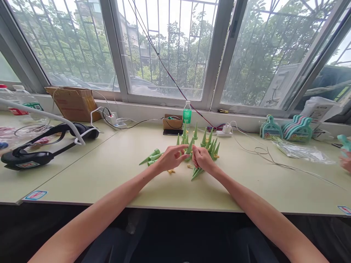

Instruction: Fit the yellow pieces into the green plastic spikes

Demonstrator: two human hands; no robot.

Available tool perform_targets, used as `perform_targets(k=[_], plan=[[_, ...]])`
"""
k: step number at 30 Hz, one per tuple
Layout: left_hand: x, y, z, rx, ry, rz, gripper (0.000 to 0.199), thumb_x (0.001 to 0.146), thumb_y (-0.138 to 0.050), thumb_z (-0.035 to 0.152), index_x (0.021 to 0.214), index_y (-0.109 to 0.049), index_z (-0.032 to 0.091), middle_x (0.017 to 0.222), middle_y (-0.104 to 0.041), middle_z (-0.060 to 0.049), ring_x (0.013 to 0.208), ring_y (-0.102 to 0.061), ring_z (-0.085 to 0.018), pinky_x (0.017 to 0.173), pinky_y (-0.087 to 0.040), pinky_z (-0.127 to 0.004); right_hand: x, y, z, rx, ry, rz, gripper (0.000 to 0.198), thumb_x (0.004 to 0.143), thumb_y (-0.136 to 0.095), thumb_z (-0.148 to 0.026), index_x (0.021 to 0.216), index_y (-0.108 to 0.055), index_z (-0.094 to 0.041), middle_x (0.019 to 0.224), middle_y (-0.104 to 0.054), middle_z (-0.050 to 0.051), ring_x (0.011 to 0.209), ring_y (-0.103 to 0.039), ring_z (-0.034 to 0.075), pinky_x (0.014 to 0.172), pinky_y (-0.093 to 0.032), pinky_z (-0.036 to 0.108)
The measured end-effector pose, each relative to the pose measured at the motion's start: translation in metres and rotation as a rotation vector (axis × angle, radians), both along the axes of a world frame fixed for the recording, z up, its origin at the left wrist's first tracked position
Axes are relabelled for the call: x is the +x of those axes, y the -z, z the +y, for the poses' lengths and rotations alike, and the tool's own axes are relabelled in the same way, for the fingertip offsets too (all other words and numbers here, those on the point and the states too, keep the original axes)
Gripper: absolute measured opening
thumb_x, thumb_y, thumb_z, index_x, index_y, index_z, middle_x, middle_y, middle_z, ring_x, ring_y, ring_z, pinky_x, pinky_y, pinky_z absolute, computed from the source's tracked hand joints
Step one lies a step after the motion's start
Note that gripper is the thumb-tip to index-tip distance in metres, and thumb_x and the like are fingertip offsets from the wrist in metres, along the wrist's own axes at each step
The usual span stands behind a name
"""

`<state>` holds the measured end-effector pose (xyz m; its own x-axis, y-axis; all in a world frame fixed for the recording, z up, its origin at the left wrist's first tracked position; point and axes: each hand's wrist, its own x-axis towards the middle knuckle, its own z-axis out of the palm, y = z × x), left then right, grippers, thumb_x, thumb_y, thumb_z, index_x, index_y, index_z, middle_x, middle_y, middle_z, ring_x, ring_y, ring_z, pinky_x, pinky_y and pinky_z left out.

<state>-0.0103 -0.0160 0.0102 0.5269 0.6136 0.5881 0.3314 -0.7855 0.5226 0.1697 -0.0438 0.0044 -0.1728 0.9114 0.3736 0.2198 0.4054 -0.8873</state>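
Observation:
Several green plastic cones (pixel 206 141) stand upright in a cluster at the middle of the pale table (pixel 115 171). More green cones (pixel 150 157) lie flat to the left of my hands. My left hand (pixel 171 157) and my right hand (pixel 202 159) meet in front of the cluster, fingers pinched together on one green cone (pixel 189 147). Another few cones (pixel 196 172) lie under my right hand. Small yellow pieces (pixel 171 171) lie on the table near my left wrist.
A green bottle (pixel 187 112) and small box (pixel 172 122) stand behind the cones. Black headset (pixel 41 146) and cardboard box (pixel 74 103) sit at left. Power strips with cables run along the sill. Teal toys (pixel 297 128) and plastic bag (pixel 301 151) lie right; another person's hand (pixel 346 160) is at the right edge.

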Motion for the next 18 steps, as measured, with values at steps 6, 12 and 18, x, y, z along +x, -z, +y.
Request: perform_targets(k=[6, 12, 18], plan=[[-0.0003, 0.0003, 0.0011, 0.064, 0.018, 0.003, 0.037, 0.087, -0.060, 0.035, 0.119, -0.064, 0.017, 0.075, -0.062, 0.000, 0.046, -0.038, -0.003, 0.048, -0.038, -0.016, 0.0016, 0.0017, 0.0009, 0.003, -0.015, 0.001, 0.067, 0.093, -0.037, -0.062, 0.041, -0.041, -0.020, 0.033, -0.041, -0.001, 0.026, -0.038, 0.009, 0.032, -0.033, 0.023], [0.0006, -0.0005, 0.0016, 0.086, -0.008, 0.011, 0.037, 0.088, -0.060, 0.035, 0.120, -0.064, 0.019, 0.081, -0.064, -0.001, 0.045, -0.036, -0.003, 0.048, -0.039, -0.017, -0.0012, -0.0005, 0.0000, -0.046, -0.004, 0.086, 0.063, 0.088, -0.042, -0.069, 0.046, -0.037, -0.022, 0.034, -0.040, -0.003, 0.027, -0.038, 0.009, 0.030, -0.030, 0.024], [0.0017, -0.0050, -0.0008, 0.029, -0.046, -0.001, 0.038, 0.087, -0.059, 0.041, 0.119, -0.061, 0.020, 0.083, -0.063, -0.001, 0.048, -0.048, -0.005, 0.049, -0.044, -0.018, -0.0037, -0.0020, -0.0002, -0.037, 0.002, 0.153, 0.062, 0.085, -0.043, -0.072, 0.050, -0.037, -0.022, 0.038, -0.037, -0.005, 0.028, -0.038, 0.008, 0.030, -0.030, 0.023]])
